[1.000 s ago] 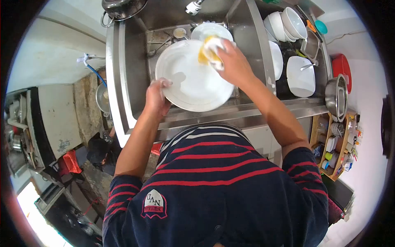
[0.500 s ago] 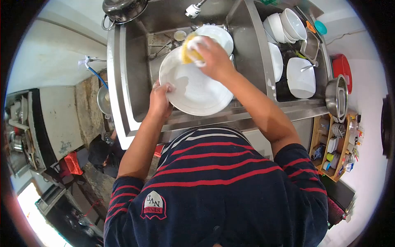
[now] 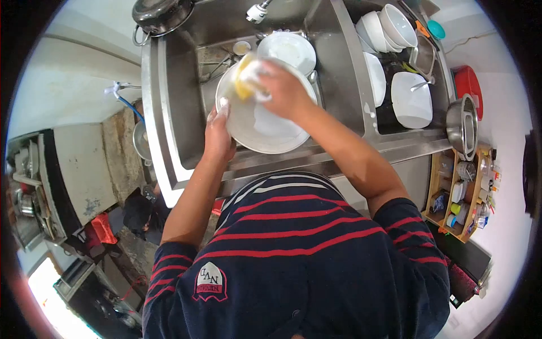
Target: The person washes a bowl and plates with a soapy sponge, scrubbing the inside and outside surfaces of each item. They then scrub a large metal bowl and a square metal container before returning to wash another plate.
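A large round white plate (image 3: 274,133) is tilted over the steel sink (image 3: 339,96). My left hand (image 3: 218,129) is closed on the plate's left rim, thumb on the upper face. Over the plate's upper part, my right hand (image 3: 285,90) presses a yellow sponge (image 3: 244,86) with white suds on it; sponge and fingers are blurred by motion. Behind these, another white plate (image 3: 289,50) lies in the basin. Beside it are a small round cup (image 3: 241,47) and some cutlery (image 3: 214,68), partly hidden by the held plate.
A faucet (image 3: 256,13) hangs over the basin, with a dark pot (image 3: 161,16) at the back-left corner. White bowls (image 3: 398,27) and a squarish white dish (image 3: 411,100) fill the right compartment. Steel bowls (image 3: 462,129) stand at its edge. Another person (image 3: 141,217) is low at left.
My right hand and the sponge have moved left and slightly down across the plate. My left thumb now points up along the rim. The whole view has shifted slightly.
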Demonstrator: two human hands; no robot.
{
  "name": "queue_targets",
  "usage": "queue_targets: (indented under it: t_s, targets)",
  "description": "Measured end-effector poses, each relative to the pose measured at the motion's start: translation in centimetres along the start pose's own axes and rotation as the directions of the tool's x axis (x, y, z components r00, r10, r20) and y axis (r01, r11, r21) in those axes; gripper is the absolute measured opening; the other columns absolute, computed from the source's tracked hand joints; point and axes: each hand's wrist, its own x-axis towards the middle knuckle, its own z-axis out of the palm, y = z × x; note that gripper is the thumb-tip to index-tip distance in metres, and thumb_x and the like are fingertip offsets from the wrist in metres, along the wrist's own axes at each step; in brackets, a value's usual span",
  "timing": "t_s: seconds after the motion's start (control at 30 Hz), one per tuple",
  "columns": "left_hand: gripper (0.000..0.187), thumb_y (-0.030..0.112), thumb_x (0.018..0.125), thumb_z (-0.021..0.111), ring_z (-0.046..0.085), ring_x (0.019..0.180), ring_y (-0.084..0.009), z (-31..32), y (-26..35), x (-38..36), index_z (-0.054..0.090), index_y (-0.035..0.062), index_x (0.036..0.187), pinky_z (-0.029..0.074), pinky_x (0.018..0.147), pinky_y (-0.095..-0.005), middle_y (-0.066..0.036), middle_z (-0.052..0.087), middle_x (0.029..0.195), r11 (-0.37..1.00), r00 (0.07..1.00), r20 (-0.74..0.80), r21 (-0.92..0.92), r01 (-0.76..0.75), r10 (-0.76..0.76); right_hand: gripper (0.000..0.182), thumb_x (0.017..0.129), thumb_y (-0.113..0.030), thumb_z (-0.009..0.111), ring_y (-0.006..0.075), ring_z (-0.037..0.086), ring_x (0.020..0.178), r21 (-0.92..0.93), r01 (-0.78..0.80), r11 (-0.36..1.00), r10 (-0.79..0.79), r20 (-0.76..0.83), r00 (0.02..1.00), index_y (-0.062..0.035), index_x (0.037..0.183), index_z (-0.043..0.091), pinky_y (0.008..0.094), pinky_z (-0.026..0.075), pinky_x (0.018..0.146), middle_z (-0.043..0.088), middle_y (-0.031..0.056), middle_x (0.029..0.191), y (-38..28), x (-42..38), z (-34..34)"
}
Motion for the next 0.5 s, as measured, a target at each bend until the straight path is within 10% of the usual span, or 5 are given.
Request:
queue_targets:
  t_s: [0.1,0.3,0.5]
  targets:
    - [0.042,0.024,0.098,0.048,0.056,0.111,-0.0227,-0.1,0.9,0.2,0.046,-0.0020,0.130,0.045,0.094,-0.0354,-0.014,0.056,0.123,0.998,0.998,-0.034,-0.028,-0.053,0.052,0.035,0.066,-0.014,0.071,0.0330,0.060,0.099,-0.267,-0.243,0.932,0.282,0.117,0.952,-0.0097,0.101,0.067,0.0408,0.050,0.083,0.058,0.0126,0.108,0.4,0.2,-2.4]
    - [0.048,0.028,0.097,0.050,0.055,0.112,-0.0236,-1.1,1.5,1.1,0.043,-0.0015,0.134,0.045,0.095,-0.0354,-0.015,0.055,0.124,0.987,0.989,-0.037,-0.058,-0.147,0.145,0.045,0.064,-0.025,0.075,0.0338,0.060,0.097,-0.099,-0.278,0.955,0.286,0.548,0.787,-0.0057,0.104,0.065,0.0429,0.049,0.082,0.057,0.0132,0.109,-4.5,-2.0,-4.7]
    - [0.051,0.035,0.098,0.048,0.056,0.111,-0.0271,-1.3,2.0,3.1,0.044,-0.0015,0.133,0.046,0.093,-0.0375,-0.017,0.056,0.124,0.998,0.996,-0.074,-0.043,0.054,-0.058,0.058,0.065,-0.029,0.077,0.0373,0.060,0.095,0.007,-0.170,0.985,0.156,0.364,0.918,-0.0042,0.115,0.058,0.0447,0.049,0.082,0.057,0.0164,0.110,-6.1,-2.5,-2.9]
